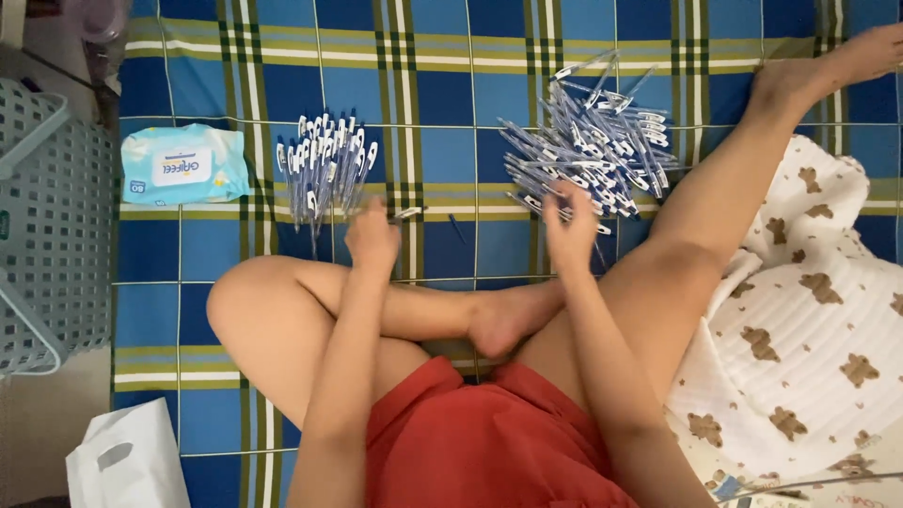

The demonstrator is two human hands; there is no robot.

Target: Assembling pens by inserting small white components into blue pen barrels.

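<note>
I sit cross-legged on a blue plaid mat (442,94). My left hand (372,235) is closed around a pen, whose white tip (406,214) pokes out to the right, just beside a neat row of blue and white pens (324,169). My right hand (571,221) reaches into the near edge of a loose heap of the same pens (593,141); its fingers curl over one or two pens there, and the grip itself is blurred.
A light blue pack of wet wipes (183,165) lies left of the pen row. A grey plastic basket (47,226) stands at the left edge. A white bag (127,461) is at the bottom left, a bear-print blanket (809,320) at the right.
</note>
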